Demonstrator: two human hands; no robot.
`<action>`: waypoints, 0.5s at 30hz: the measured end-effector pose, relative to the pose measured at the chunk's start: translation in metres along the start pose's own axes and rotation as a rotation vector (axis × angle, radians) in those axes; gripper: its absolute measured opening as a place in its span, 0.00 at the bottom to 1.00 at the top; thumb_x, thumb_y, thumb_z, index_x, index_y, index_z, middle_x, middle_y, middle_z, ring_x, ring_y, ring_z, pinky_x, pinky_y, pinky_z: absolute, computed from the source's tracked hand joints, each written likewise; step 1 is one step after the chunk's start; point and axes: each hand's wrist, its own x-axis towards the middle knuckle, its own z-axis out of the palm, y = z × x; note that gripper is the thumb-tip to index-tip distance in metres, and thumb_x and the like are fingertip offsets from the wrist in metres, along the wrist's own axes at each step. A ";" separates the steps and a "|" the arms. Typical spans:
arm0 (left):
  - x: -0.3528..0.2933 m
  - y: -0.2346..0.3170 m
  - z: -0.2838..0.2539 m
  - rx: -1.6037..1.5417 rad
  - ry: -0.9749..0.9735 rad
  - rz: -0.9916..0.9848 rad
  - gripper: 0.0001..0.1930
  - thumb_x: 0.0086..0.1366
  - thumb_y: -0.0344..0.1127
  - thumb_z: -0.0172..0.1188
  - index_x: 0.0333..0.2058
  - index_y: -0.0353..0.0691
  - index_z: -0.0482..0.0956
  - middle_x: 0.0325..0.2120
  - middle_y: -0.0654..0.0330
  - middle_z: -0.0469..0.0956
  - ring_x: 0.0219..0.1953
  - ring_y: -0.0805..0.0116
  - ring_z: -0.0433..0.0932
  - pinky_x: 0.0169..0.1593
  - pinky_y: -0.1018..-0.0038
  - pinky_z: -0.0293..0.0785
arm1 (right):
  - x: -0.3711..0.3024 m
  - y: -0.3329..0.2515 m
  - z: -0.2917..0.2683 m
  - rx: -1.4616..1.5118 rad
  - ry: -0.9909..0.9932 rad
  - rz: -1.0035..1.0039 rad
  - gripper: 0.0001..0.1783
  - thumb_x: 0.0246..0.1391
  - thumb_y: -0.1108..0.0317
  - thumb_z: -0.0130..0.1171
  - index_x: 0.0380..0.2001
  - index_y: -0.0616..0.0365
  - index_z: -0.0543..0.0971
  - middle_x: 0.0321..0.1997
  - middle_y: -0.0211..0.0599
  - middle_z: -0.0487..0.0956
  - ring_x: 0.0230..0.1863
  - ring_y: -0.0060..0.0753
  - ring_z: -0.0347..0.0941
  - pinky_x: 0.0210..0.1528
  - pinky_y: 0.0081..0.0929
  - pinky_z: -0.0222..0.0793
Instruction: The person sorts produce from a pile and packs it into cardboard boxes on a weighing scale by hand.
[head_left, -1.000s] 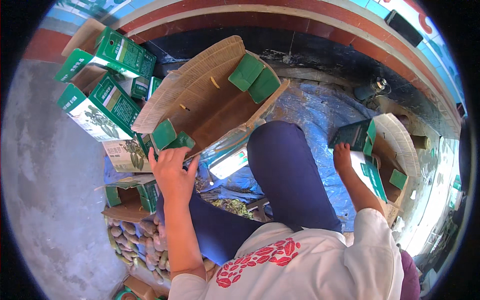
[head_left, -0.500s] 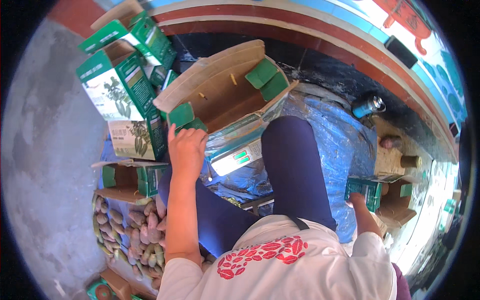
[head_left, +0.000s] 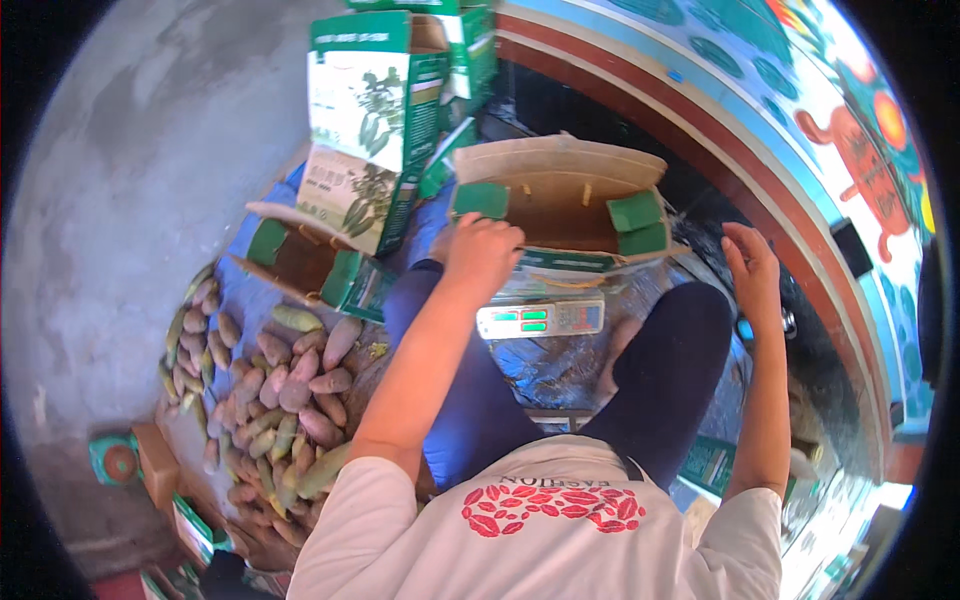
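Note:
A cardboard box point(head_left: 560, 215) with green end flaps stands with its top open in front of me. My left hand point(head_left: 482, 258) grips its near left corner, fingers bent at the green flap. Below the box's near side shows a white digital scale point(head_left: 541, 319) with lit green displays; the box hides its far part. My right hand point(head_left: 752, 270) is raised to the right of the box, apart from it, fingers spread with nothing in them. The box's inside looks bare brown, with small yellowish marks on its far wall.
Reddish and greenish tubers point(head_left: 290, 390) lie heaped at my left. A small open box point(head_left: 305, 265) stands beyond them, near tall green-and-white cartons point(head_left: 360, 130). Blue plastic sheeting point(head_left: 540, 365) covers the ground between my knees. Another green box point(head_left: 708, 463) is partly hidden by my right arm.
The view has swung so that more of the tuber heap shows. My right hand has left the small green box at the right and risen forward. My left hand stays at the large box's corner.

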 end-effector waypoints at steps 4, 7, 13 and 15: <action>0.004 0.005 0.002 0.020 0.014 -0.020 0.07 0.45 0.36 0.64 0.22 0.45 0.75 0.23 0.62 0.76 0.33 0.64 0.76 0.46 0.63 0.63 | 0.023 -0.074 0.027 0.089 -0.211 -0.168 0.12 0.51 0.70 0.57 0.39 0.62 0.76 0.35 0.42 0.77 0.37 0.37 0.74 0.41 0.28 0.68; 0.007 0.005 0.003 0.016 -0.009 -0.055 0.09 0.44 0.37 0.65 0.23 0.45 0.75 0.23 0.61 0.76 0.32 0.63 0.76 0.44 0.65 0.64 | 0.030 -0.096 0.060 0.061 -0.433 -0.365 0.16 0.47 0.67 0.61 0.40 0.60 0.76 0.38 0.45 0.77 0.41 0.47 0.73 0.42 0.34 0.68; 0.008 0.011 0.004 0.007 0.031 -0.143 0.07 0.45 0.35 0.64 0.21 0.44 0.74 0.22 0.62 0.74 0.31 0.61 0.75 0.34 0.65 0.68 | 0.040 -0.082 0.115 -0.113 -0.798 -0.478 0.20 0.42 0.63 0.63 0.40 0.57 0.77 0.39 0.46 0.77 0.43 0.49 0.72 0.44 0.38 0.68; 0.008 0.012 0.006 -0.010 0.035 -0.144 0.07 0.46 0.36 0.63 0.21 0.44 0.74 0.22 0.61 0.74 0.32 0.61 0.75 0.35 0.65 0.69 | 0.041 -0.078 0.126 -0.176 -0.815 -0.510 0.18 0.42 0.63 0.62 0.39 0.57 0.77 0.37 0.47 0.77 0.41 0.49 0.73 0.43 0.40 0.69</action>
